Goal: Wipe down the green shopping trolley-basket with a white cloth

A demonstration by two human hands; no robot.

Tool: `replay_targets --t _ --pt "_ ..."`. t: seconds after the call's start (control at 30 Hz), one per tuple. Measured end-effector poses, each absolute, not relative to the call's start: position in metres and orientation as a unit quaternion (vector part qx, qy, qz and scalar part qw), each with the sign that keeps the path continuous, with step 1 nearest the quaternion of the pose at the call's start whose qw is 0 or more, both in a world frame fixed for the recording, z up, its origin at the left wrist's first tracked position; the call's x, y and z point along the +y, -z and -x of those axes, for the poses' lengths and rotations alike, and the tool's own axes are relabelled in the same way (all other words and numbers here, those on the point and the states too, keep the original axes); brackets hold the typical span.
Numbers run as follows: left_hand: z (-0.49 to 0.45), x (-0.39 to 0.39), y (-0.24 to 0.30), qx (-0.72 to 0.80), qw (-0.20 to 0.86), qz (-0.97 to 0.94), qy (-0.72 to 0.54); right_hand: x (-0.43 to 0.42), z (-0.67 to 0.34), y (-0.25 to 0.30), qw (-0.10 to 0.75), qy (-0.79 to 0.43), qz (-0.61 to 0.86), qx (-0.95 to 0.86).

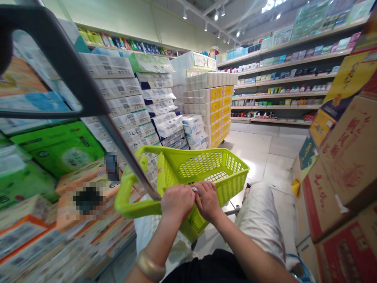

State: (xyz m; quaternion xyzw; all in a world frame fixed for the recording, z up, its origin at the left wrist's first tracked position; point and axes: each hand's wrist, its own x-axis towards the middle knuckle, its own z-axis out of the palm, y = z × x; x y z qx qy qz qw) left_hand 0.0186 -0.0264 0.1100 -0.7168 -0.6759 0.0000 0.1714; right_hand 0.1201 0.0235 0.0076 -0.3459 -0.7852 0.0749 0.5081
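Note:
My left hand (178,202) is closed in a fist above the near side of a lime-green plastic shopping basket (235,173). Beside it, my right hand (208,201) is closed too, and the two hands almost touch. A small crumpled whitish thing (194,190) shows between them, mostly covered by the fingers. The basket has lattice walls and no goods show in it. A metal pole (129,161) with a black loop handle (55,51) slants down from the upper left to my left hand, where its lower end is hidden.
Stacked tissue packs (123,86) rise on the left, with orange-and-white packs (26,232) nearer. Yellow-and-white bundles (218,110) stand ahead. Cardboard cartons (347,157) line the right side. Shelves of boxed goods (282,74) run along the back. A tiled aisle (250,145) lies between.

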Motion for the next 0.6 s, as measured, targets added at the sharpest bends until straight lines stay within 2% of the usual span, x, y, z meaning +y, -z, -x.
replay_targets --t 0.2,0.4,0.6 --pt "-0.020 -0.026 -0.110 -0.684 0.162 0.711 0.018 0.048 -0.154 0.009 0.514 -0.023 0.372 -0.772" --pt "-0.020 -0.023 -0.109 -0.682 0.161 0.713 0.010 0.033 -0.128 0.003 0.539 -0.049 0.447 -0.712" --pt "-0.017 -0.024 -0.107 -0.678 0.161 0.717 0.021 0.024 -0.117 -0.002 0.518 -0.059 0.385 -0.762"
